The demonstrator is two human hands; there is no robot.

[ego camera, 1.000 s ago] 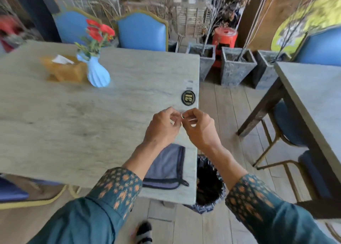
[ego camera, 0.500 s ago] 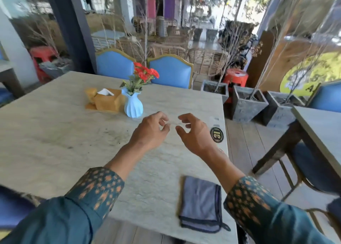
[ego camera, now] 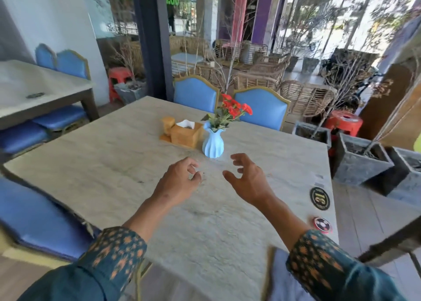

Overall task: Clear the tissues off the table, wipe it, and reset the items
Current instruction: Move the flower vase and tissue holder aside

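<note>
Head view, café terrace: I stand at the near edge of the pale stone surface [ego camera: 114, 164] with both arms stretched over it, and no loose tissues show anywhere on the part I can see. That suggests the clearing step is done. The grey cloth [ego camera: 276, 275] lies at the bottom of the frame, partly under my right sleeve, untouched by either hand, so I cannot tell whether the wiping is finished or yet to come.

The items to reset stand together just above the centre of the frame: a wooden tissue box [ego camera: 185, 132] with a white tissue poking from its top, and just beside it on the right a pale blue vase [ego camera: 213, 144] holding red flowers. A round black table number disc [ego camera: 319, 198] and a smaller red disc [ego camera: 321, 224] sit near the right edge.

My left hand [ego camera: 177, 182] hovers at mid-frame, fingers loosely curled, holding nothing. My right hand [ego camera: 248, 177] hovers beside it, fingers spread and bent, also holding nothing; a clear gap separates the two. Both hang above the surface just short of the vase, touching neither it nor the box. Judging by their aim, moving the vase and box is the step in hand.
</note>
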